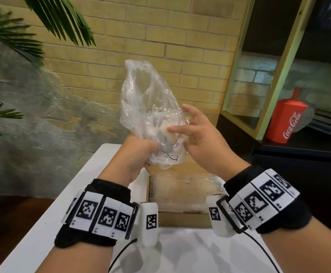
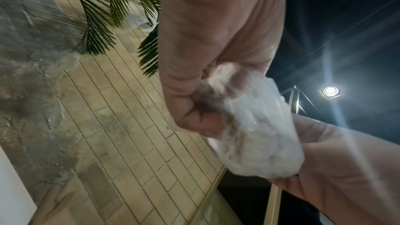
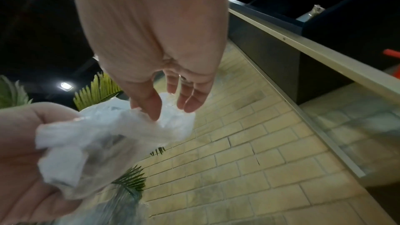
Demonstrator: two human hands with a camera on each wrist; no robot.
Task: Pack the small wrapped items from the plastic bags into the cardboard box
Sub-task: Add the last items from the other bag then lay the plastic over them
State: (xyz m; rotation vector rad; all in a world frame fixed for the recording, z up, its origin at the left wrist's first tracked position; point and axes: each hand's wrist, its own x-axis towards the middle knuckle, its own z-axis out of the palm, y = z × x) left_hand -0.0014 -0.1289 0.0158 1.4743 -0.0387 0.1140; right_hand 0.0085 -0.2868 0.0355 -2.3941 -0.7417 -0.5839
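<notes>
Head view: emptying plastic bag (image 1: 150,107) above cardboard box (image 1: 180,196) on desk (image 1: 42,223).
Left hand (image 1: 139,154) gripping bag's bunched bottom, right hand (image 1: 198,134) loose-fingered against it; next, probably shaking wrapped items into box.

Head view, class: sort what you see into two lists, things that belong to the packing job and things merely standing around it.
Belonging to the job:
left hand, gripping the plastic bag
right hand, fingers spread, touching the bag
cardboard box on the white table

Just standing about:
red Coca-Cola cup
palm leaves
brick wall
</notes>
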